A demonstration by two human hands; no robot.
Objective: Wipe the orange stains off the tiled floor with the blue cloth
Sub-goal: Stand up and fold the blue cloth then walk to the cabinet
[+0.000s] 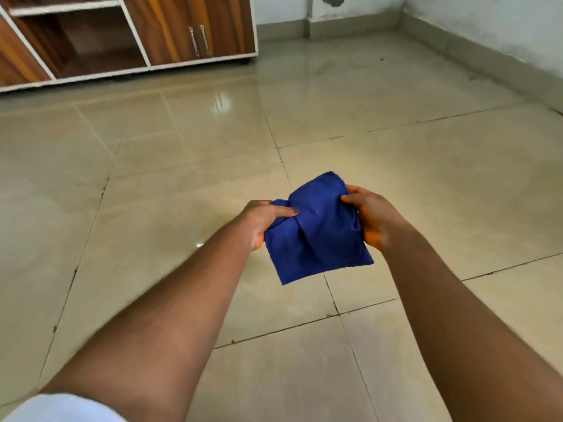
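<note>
Head view: left hand [264, 220] and right hand [370, 216] grip the blue cloth [316, 231] above the tiled floor [426, 184], fingers curled round it; no orange stains show, so wiping looks finished or paused.

Head-worn camera looks forward and down over the tiled floor [396, 184].

The blue cloth [316, 233] at frame centre looks like soft, matt terry fabric with fuzzy edges. The tiled floor [426, 178] is glossy, smooth and reflective. At upper left, the cabinet [182, 28] shows streaked wood-grain veneer with shiny metal handles [198, 41].
</note>
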